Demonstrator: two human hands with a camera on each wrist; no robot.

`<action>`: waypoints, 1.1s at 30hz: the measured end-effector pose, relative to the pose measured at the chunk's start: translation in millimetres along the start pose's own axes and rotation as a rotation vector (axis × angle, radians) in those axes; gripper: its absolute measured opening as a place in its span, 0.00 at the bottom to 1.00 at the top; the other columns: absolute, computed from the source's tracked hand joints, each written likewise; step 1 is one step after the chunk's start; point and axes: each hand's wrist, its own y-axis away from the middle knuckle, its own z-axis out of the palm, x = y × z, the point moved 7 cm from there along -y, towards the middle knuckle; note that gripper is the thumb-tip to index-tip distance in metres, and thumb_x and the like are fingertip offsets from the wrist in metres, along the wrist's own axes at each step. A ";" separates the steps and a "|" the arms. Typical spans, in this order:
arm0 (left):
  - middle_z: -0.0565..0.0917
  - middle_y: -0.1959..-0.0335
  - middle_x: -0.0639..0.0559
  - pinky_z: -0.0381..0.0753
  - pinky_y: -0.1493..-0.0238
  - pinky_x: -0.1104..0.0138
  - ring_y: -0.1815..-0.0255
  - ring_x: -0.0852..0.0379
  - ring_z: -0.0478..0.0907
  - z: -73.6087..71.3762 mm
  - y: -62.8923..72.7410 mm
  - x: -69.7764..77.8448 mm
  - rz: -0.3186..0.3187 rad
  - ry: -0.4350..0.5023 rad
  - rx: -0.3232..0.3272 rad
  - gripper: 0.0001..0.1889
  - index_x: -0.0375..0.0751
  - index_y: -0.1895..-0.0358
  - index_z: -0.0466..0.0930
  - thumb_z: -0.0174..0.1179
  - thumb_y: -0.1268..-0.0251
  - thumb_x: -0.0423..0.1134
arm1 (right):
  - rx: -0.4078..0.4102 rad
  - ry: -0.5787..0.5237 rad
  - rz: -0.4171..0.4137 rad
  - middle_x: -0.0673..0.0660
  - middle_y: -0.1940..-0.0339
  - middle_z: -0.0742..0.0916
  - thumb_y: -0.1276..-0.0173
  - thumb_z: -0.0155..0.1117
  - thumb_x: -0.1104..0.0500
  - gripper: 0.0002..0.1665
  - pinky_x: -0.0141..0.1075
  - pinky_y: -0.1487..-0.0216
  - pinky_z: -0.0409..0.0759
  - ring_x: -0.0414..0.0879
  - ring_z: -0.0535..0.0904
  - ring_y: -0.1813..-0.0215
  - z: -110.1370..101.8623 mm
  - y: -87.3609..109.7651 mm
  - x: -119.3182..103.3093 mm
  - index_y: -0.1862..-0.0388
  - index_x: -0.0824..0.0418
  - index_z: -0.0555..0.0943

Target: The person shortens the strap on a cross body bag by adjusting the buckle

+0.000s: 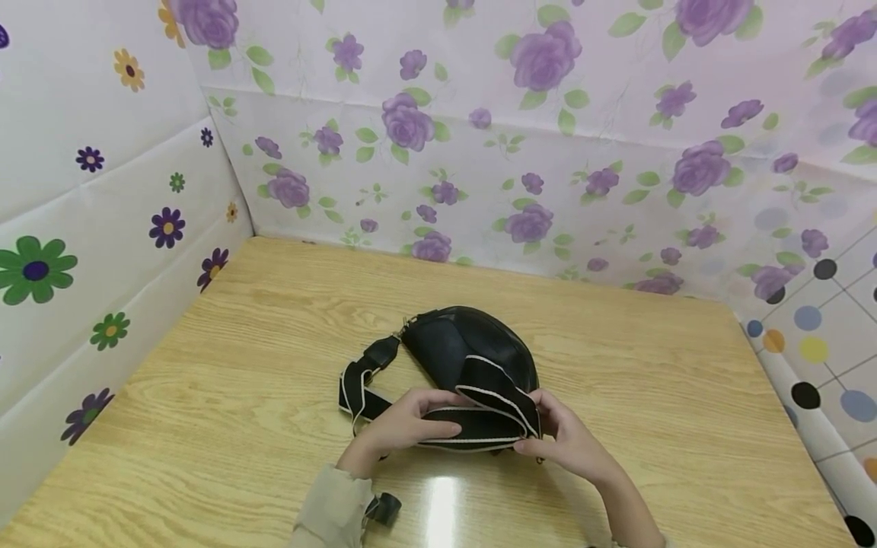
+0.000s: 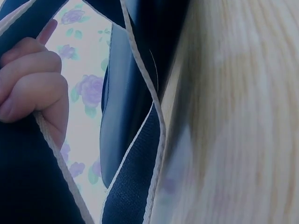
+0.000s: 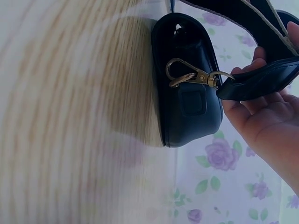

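Note:
A black half-moon shoulder bag [image 1: 438,346] lies on the table, its curved side toward the back. Its wide black strap [image 1: 479,426] with pale edging is looped in front of the bag. My left hand [image 1: 414,422] grips the strap's left part, thumb on the near side and fingers behind. At the strap's right end, my right hand [image 1: 565,438] holds it between thumb and fingers. In the right wrist view a gold swivel clasp [image 3: 201,78] joins the strap's leather end [image 3: 257,81] to the bag's side. The left wrist view shows curled fingers [image 2: 39,81] around the strap.
The wood-grain table [image 1: 274,304] carries the bag. Left of it, a length of strap [image 1: 356,388] bends over the table to another clasp [image 1: 406,326]. Flower-printed sheets [image 1: 473,152] stand behind and on the left, a dotted one [image 1: 822,358] on the right.

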 end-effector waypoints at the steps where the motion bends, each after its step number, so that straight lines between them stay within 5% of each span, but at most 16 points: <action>1: 0.74 0.46 0.43 0.66 0.44 0.62 0.43 0.54 0.67 0.3 -0.1 0.1 0.001 -0.002 -0.002 0.18 0.30 0.44 0.70 0.53 0.38 0.28 | -0.003 0.000 0.001 0.60 0.65 0.77 0.49 0.66 0.68 0.21 0.36 0.68 0.74 0.46 0.75 0.66 0.3 -0.1 0.0 0.58 0.65 0.69; 11: 0.76 0.48 0.43 0.69 0.48 0.67 0.46 0.57 0.70 2.8 -1.8 -5.4 -0.048 -0.022 -0.017 0.16 0.30 0.46 0.72 0.52 0.36 0.31 | -0.017 -0.019 -0.032 0.60 0.66 0.76 0.47 0.65 0.69 0.20 0.35 0.69 0.74 0.44 0.74 0.67 1.7 0.4 -4.3 0.57 0.66 0.68; 17: 0.79 0.58 0.43 0.73 0.60 0.70 0.62 0.63 0.74 2.6 -2.2 -5.1 -0.078 -0.081 0.004 0.13 0.27 0.52 0.74 0.53 0.37 0.32 | -0.018 -0.026 -0.059 0.59 0.66 0.76 0.47 0.65 0.69 0.21 0.36 0.71 0.75 0.44 0.75 0.68 2.3 0.0 -5.6 0.56 0.66 0.68; 27: 0.77 0.68 0.49 0.72 0.71 0.70 0.73 0.61 0.71 7.5 -6.3 -6.9 -0.150 -0.131 0.033 0.10 0.28 0.58 0.75 0.55 0.39 0.33 | -0.023 -0.016 -0.066 0.56 0.67 0.76 0.47 0.66 0.68 0.20 0.36 0.66 0.73 0.44 0.74 0.65 -1.9 0.5 -6.5 0.58 0.64 0.68; 33: 0.78 0.58 0.42 0.74 0.65 0.71 0.66 0.60 0.74 13.7 -12.4 -8.7 -0.181 -0.105 0.042 0.15 0.27 0.52 0.73 0.56 0.40 0.33 | -0.017 -0.018 -0.079 0.56 0.67 0.76 0.47 0.65 0.68 0.20 0.35 0.64 0.73 0.44 0.73 0.65 -4.2 2.6 -7.3 0.58 0.65 0.68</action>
